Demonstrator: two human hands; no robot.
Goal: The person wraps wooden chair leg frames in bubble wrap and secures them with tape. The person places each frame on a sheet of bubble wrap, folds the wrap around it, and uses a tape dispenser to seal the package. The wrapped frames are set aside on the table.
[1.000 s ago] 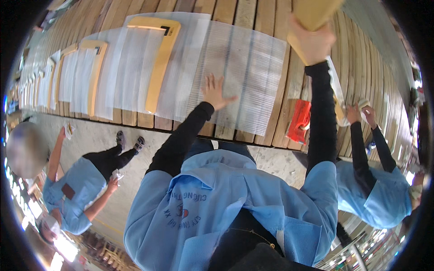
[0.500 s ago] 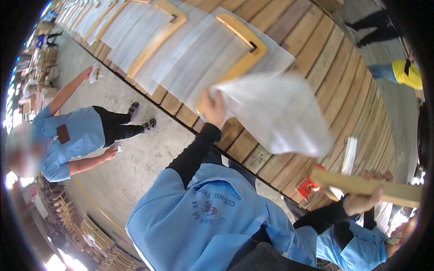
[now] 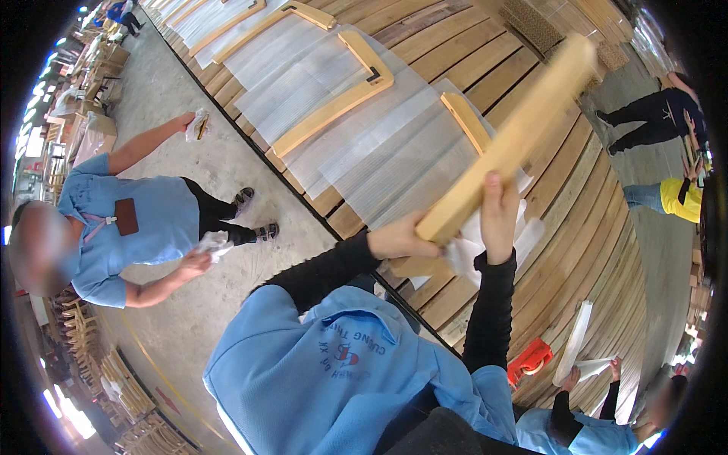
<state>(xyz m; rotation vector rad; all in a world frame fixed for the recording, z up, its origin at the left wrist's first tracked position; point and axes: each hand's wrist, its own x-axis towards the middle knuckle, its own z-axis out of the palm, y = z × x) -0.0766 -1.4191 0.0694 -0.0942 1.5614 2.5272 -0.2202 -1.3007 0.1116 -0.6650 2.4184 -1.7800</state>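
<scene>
Wooden bar (image 3: 523, 129): slanting above the slatted table (image 3: 580, 227); probably stiff, smooth, fairly light, best held mid-length.
Left hand (image 3: 402, 236): fingers wrap its near end.
Right hand (image 3: 497, 224): fingers together against its side; full grip unclear.

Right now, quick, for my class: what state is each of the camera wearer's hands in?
Left hand: closed, holding the yellowish wooden bar near its lower end.
Right hand: at the bar's side; whether gripping cannot be told.
</scene>
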